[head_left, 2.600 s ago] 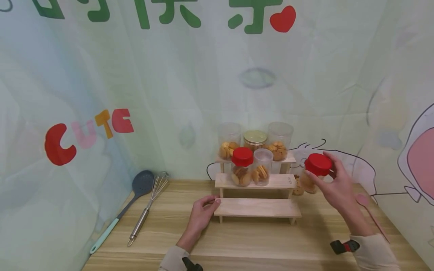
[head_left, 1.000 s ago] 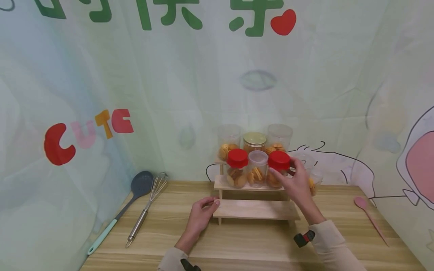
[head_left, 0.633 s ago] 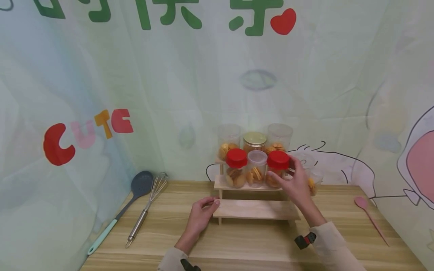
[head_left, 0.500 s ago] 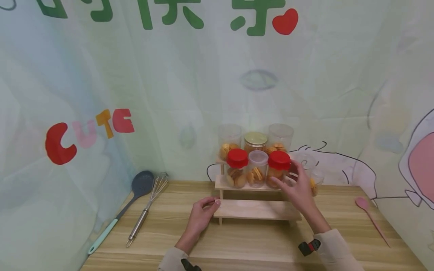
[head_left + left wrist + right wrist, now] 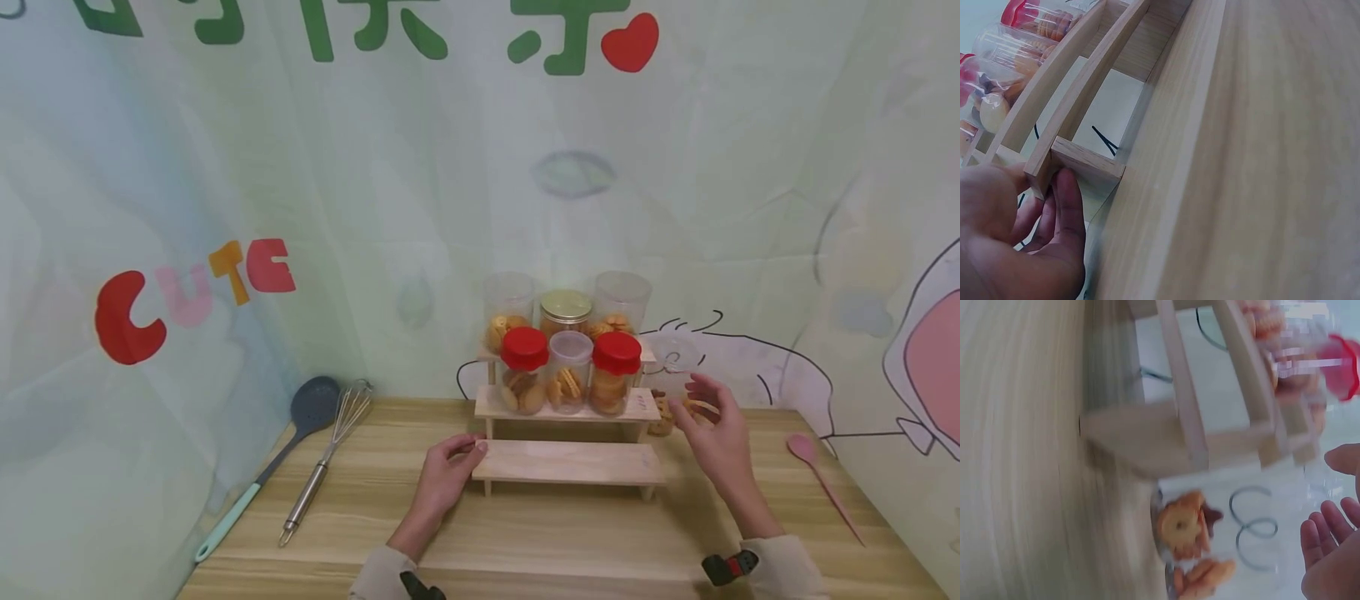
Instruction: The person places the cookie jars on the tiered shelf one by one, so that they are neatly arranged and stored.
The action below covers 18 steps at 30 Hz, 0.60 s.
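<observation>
A three-tier wooden display stand point(image 5: 567, 463) stands on the table, its lowest step bare. My left hand point(image 5: 444, 475) pinches the left end of that step, and in the left wrist view the thumb and fingers lie around its corner. On the middle step are two red-lidded cookie jars, the left jar point(image 5: 522, 385) and the right jar point(image 5: 611, 388), with a lidless clear jar point(image 5: 568, 392) between them. My right hand point(image 5: 722, 433) is empty, thumb and fingers apart, right of the stand. It partly hides clear jars of cookies point(image 5: 662, 414) on the table.
The top step carries two clear cookie jars and a gold-lidded jar point(image 5: 566, 308). At the left lie a slotted spatula point(image 5: 315, 404) and a whisk point(image 5: 326, 467). A pink spoon point(image 5: 817, 475) lies at the right. A printed curtain point(image 5: 420, 192) hangs behind the table.
My right hand brought a red-lidded jar from the right onto the middle step, let go of it and moved back right. My left hand stayed at the lowest step.
</observation>
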### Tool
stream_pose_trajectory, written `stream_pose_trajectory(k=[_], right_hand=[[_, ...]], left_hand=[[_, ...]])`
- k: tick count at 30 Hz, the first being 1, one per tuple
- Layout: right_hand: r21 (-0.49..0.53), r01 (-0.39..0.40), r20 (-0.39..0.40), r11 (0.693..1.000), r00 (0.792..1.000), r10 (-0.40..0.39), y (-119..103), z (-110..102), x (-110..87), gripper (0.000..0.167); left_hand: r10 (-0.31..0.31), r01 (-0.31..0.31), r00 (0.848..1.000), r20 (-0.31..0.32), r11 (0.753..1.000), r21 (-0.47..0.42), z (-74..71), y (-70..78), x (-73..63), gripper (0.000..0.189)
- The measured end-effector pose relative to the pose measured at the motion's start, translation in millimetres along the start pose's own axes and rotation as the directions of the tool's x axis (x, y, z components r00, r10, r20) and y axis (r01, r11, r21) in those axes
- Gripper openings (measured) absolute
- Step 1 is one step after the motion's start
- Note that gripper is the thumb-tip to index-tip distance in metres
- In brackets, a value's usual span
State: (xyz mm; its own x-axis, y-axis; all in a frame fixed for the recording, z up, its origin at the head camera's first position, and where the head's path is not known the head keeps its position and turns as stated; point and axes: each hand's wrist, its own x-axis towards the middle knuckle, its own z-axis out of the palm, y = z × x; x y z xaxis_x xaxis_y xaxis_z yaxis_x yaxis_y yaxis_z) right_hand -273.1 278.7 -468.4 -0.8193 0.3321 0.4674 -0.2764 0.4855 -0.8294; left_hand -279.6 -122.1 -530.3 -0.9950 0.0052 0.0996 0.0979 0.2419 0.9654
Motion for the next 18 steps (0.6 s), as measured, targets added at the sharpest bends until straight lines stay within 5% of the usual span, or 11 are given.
stream_pose_trajectory(k=[8,18], right_hand=[[-0.023,-0.105,-0.096,0.994,0.99,0.102,22.5,-17.6,19.3,0.061],[-0.085,-0.176,0.013,0.981,0.984,0.178,42.4,-26.8,34.9,0.075]], left_hand=[[-0.003,0.003,1.0,0.002,1.0,-0.017,-1.0,1.1,-1.2,0.039],[0.017,-0.017,1.0,0.004,1.0,-0.014,-0.9,1.0,-1.6,0.039]])
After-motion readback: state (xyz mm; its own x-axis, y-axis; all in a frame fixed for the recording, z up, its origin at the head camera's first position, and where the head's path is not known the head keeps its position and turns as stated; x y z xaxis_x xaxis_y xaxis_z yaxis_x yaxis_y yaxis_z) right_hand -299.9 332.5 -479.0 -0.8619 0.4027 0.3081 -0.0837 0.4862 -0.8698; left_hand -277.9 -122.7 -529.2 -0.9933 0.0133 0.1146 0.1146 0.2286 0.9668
